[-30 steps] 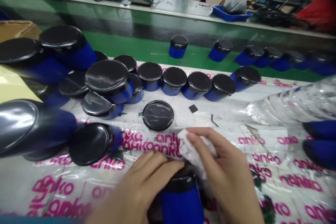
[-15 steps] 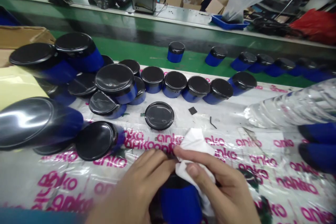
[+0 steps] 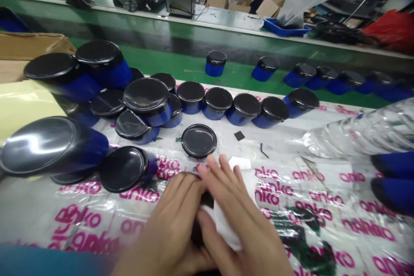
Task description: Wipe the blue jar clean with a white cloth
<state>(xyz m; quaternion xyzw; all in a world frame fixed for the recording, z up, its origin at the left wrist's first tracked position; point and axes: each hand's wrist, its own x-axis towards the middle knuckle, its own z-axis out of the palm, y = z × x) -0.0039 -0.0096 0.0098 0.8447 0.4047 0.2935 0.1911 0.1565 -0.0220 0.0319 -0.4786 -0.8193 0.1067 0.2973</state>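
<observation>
At the lower middle of the head view, my left hand [image 3: 170,224] is wrapped round a blue cylinder with a black top [image 3: 207,199]. Only a dark bit of it shows between my hands. My right hand [image 3: 244,220] lies over it with fingers extended, pressing a white wipe [image 3: 224,226] against its side. Just beyond my fingertips, a round glossy black disc [image 3: 199,140] lies flat. Near it are a small black square [image 3: 239,136] and a short bent black strip [image 3: 264,150].
Blue cylinders with black tops [image 3: 218,103] stand in a row behind, more [image 3: 145,97] are piled at left, and several [image 3: 215,64] sit on the green belt [image 3: 181,58]. Printed plastic sheeting [image 3: 326,241] covers the table. A clear plastic roll [image 3: 359,129] lies at right.
My right hand has gone from pinching the wipe to lying flatter over the cylinder, fingers stretched forward. The cylinder's blue side, visible before, is now hidden by my hands.
</observation>
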